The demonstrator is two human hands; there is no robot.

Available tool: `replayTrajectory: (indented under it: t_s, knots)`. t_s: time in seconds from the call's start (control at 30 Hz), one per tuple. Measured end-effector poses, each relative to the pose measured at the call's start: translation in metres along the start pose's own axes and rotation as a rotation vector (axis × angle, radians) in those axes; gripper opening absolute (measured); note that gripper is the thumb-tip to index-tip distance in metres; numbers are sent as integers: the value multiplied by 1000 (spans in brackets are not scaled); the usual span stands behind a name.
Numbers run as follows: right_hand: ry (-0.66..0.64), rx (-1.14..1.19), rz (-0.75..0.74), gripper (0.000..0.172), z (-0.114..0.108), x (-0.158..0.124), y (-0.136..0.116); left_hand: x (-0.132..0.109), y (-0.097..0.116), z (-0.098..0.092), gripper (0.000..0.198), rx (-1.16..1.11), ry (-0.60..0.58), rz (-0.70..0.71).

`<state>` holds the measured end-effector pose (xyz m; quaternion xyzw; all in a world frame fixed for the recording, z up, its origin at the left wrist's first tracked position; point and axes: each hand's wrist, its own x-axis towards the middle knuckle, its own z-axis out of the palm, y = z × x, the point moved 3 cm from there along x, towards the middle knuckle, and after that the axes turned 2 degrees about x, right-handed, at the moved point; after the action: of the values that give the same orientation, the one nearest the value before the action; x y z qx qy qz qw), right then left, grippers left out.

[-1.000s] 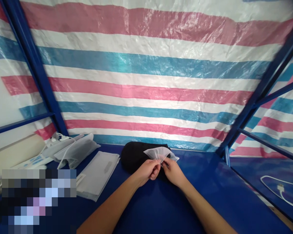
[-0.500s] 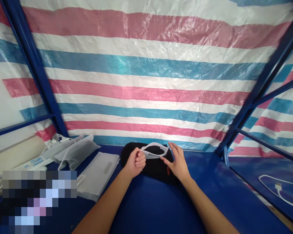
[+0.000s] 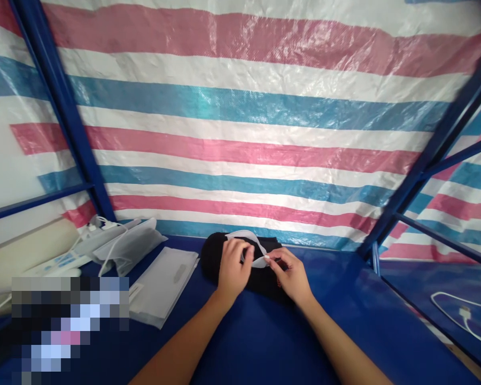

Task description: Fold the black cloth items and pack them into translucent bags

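Note:
A white band (image 3: 246,235) curves in a loop above a soft black item (image 3: 212,256), which lies on the blue surface. Whether the band is a strap or the mouth of a pouch, I cannot tell. My right hand (image 3: 291,275) pinches its right end between thumb and fingertips. At the left side of the loop is my left hand (image 3: 234,270), fingers bent over and thumb standing apart from them. It covers part of the band. Both hands hide the middle of the black item.
Folded frosted plastic bags (image 3: 166,283) lie to the left, with a crumpled translucent bag (image 3: 134,248) and a white power strip (image 3: 70,256) behind. Blue bed posts (image 3: 60,101) frame a striped plastic sheet (image 3: 240,149). A white USB cable (image 3: 465,313) lies at the right.
My left hand has opened from its closed grip on the loop's left end and shifted right. My right hand has closed its fingers on the band, and the loop has twisted.

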<state>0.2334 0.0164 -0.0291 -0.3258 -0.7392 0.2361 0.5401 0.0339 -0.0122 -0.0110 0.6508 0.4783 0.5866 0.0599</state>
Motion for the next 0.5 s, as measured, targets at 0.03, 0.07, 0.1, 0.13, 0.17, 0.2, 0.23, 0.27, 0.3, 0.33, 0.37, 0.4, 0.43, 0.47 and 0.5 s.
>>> replayTrajectory:
  t_s: [0.03, 0.07, 0.1, 0.13, 0.17, 0.2, 0.23, 0.27, 0.3, 0.33, 0.37, 0.4, 0.43, 0.47, 0.5]
  knots:
    - [-15, 9, -16, 19, 2, -1, -4, -3, 8, 1, 19, 94, -43, 128]
    - [-26, 18, -27, 19, 3, -2, -7, -6, 13, 3, 16, 155, -91, 223]
    - [-30, 25, -28, 18, 3, -2, -9, -8, 16, 4, 17, 191, -133, 288]
    - [-27, 31, -21, 18, 3, -3, -10, -9, 18, 5, 19, 212, -164, 330]
    - [-24, 37, -12, 18, 2, -3, -10, -10, 18, 5, 23, 226, -179, 356]
    - [-22, 43, -5, 18, 2, -2, -9, -10, 18, 5, 27, 239, -180, 373]
    - [-26, 50, -2, 17, 1, -2, -9, -9, 17, 5, 30, 253, -172, 389]
    - [-35, 59, -7, 17, 0, -1, -8, -9, 16, 5, 32, 265, -166, 411]
    - [-48, 67, -19, 17, 0, -1, -8, -8, 15, 6, 31, 270, -163, 439]
    - [-61, 73, -35, 18, 0, -1, -8, -8, 15, 6, 30, 268, -162, 468]
    - [-72, 75, -48, 18, 0, 0, -8, -8, 15, 7, 27, 259, -159, 490]
    - [-77, 75, -54, 18, 0, 0, -7, -8, 15, 7, 25, 247, -155, 503]
    - [-78, 71, -54, 18, 1, 0, -7, -8, 14, 7, 23, 235, -149, 508]
    - [-73, 65, -49, 18, 1, 0, -7, -8, 14, 8, 22, 225, -142, 507]
    - [-67, 58, -38, 19, 1, 0, -8, -7, 14, 8, 20, 216, -139, 502]
